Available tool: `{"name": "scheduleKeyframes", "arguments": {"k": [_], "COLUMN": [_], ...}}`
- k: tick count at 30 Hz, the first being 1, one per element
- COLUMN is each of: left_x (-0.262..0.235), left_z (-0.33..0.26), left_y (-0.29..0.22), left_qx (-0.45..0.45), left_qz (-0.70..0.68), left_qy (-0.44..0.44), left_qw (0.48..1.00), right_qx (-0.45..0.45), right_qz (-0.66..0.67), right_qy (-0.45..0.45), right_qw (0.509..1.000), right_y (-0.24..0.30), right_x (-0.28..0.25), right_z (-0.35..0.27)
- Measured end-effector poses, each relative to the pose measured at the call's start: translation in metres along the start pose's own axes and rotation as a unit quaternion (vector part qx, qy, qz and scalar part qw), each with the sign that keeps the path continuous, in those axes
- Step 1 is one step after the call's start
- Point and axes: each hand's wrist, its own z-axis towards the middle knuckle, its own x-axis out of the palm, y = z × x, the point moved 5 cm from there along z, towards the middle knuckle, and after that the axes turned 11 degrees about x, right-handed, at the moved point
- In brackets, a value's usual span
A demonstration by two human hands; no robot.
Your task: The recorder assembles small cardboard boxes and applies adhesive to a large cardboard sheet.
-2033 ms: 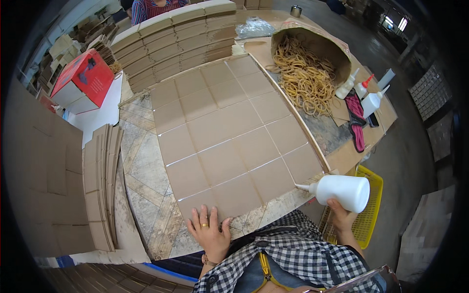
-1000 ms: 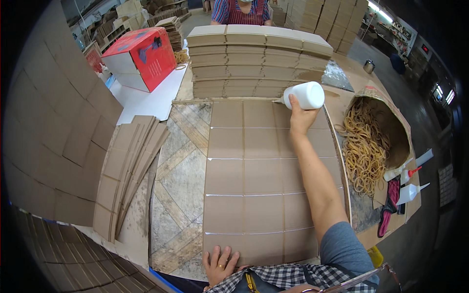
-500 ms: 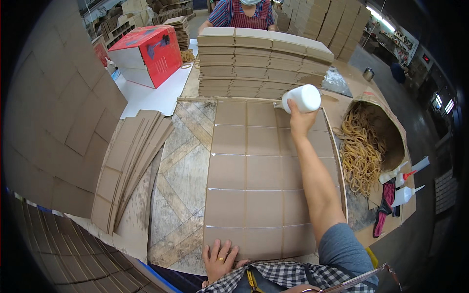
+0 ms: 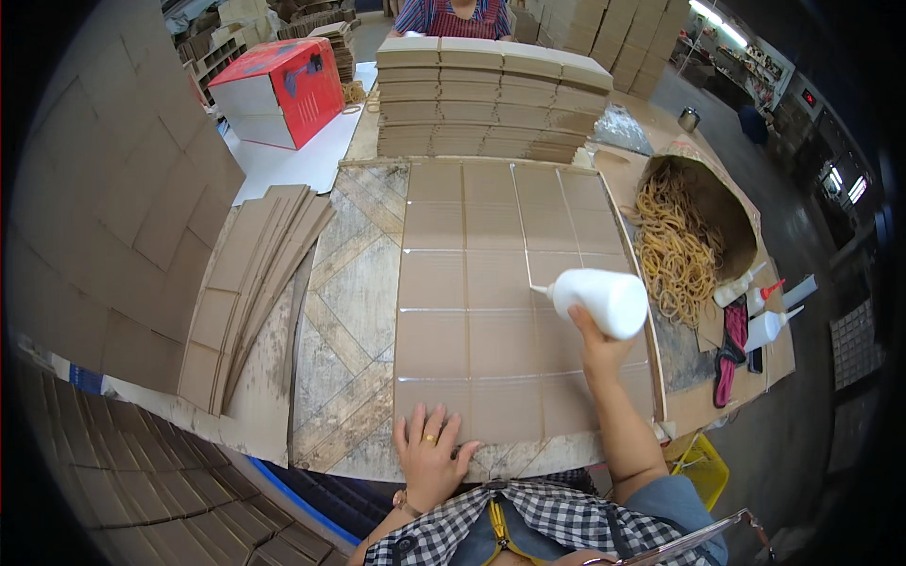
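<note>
A white squeeze bottle [image 4: 604,300] lies tilted in my right hand [image 4: 600,351], its nozzle pointing left and touching or nearly touching a groove in the brown cardboard sheet [image 4: 500,340]. The sheet is divided into a grid of panels. Shiny white glue lines run across it, and one runs down a lengthwise groove from the far edge to the nozzle. With fingers spread, my left hand [image 4: 436,451] rests flat on the sheet's near left corner; a ring is on one finger.
Behind the sheet stands a stack of folded cardboard [image 4: 491,104]; a person [image 4: 462,24] is beyond it. Rubber bands [image 4: 675,241] spill from a sack at right, near more glue bottles [image 4: 766,325]. Cardboard strips [image 4: 250,292] and a red box [image 4: 307,90] are at left.
My right hand has drawn the bottle from the sheet's far edge toward me, leaving a white line behind it. My left hand remains on the near corner. The view has shifted slightly.
</note>
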Motion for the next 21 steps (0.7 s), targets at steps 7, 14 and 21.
{"name": "scheduleKeyframes", "arguments": {"k": [7, 14, 21], "left_x": [-0.002, 0.003, 0.004], "left_z": [-0.001, -0.004, -0.006], "left_y": [-0.001, -0.001, 0.000], "left_qx": [0.010, 0.016, 0.009], "left_qz": [0.007, 0.013, 0.018], "left_qy": [-0.018, -0.012, 0.001], "left_qw": [1.000, 1.000, 1.000], "right_qx": [0.075, 0.149, 0.101], "right_qz": [-0.081, -0.076, 0.007], "right_qy": [0.048, 0.123, 0.050], "right_qw": [0.993, 0.978, 0.994], "right_y": [0.009, 0.031, 0.045], "right_x": [-0.073, -0.126, -0.143], "right_z": [-0.107, -0.177, -0.154]}}
